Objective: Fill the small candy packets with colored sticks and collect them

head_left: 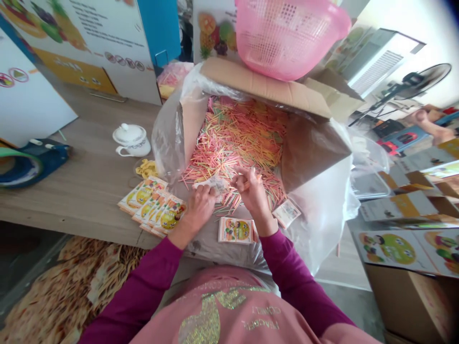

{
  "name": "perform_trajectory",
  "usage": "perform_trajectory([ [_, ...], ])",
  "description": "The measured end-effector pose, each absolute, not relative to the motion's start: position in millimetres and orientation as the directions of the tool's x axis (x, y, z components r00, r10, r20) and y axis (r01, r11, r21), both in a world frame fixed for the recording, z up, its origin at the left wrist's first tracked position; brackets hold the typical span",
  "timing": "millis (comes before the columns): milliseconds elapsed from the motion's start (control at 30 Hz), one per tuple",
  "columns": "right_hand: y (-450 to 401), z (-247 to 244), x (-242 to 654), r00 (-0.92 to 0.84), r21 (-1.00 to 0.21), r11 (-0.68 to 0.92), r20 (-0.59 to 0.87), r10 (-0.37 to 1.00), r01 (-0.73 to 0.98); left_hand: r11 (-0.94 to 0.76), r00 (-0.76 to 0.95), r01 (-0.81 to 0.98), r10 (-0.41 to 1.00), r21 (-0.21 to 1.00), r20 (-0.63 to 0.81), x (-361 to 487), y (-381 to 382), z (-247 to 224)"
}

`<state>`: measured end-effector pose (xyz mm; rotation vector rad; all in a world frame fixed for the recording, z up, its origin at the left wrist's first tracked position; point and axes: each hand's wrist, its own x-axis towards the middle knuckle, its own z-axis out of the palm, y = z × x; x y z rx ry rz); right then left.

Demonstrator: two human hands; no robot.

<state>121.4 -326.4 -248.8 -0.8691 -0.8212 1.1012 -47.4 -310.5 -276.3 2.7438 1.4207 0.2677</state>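
Note:
My left hand [201,203] pinches a small printed packet [215,184] over the front of an open carton. Beside it, my right hand [253,191] has its fingers curled around what look like a few thin orange sticks, partly hidden by the fingers. A deep heap of thin pink, orange and yellow sticks [240,134] fills the plastic-lined carton [304,157]. Near my wrists lie a short stack of printed packets [235,230] and a single packet [287,213]. Several more packets [152,205] are fanned out to the left.
A lidded white cup [132,140] and a dish of yellow rubber bands [146,168] stand left of the carton. A tape dispenser [36,160] is at the far left. A pink basket [290,38] sits behind; printed boxes [398,251] and another person's hand [428,124] are at right.

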Motion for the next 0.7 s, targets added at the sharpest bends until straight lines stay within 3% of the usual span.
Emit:
perform_trajectory([
  [100,-329,-258,123,0.253,-0.94,0.186,0.114,0.961,-0.284,-0.538,0.524,0.825,0.843,0.172,0.125,-43,-305,-275],
  [233,-334,-259,128,0.286,-0.969,0.156,0.098,0.953,-0.19,-0.499,0.445,0.768,0.867,0.402,0.226,-56,-293,-279],
  [367,-334,-247,127,0.22,-0.956,0.162,0.108,0.969,-0.244,-0.5,0.37,0.461,0.859,0.733,0.353,-71,-287,-288],
  [433,-332,-239,122,0.163,-0.945,0.175,0.133,0.978,-0.276,-0.512,0.343,0.296,0.845,0.806,0.41,-74,-289,-291],
  [500,-331,-232,116,0.114,-0.938,0.182,0.155,0.981,-0.295,-0.556,0.309,0.259,0.822,0.79,0.478,-75,-290,-293],
  [600,-328,-229,111,0.079,-0.939,0.169,0.153,0.985,-0.298,-0.654,0.377,0.445,0.757,0.612,0.534,-73,-293,-294],
  [700,-328,-236,112,0.104,-0.948,0.118,0.091,0.99,-0.294,-0.654,0.544,0.671,0.754,0.348,0.368,-65,-297,-291],
])
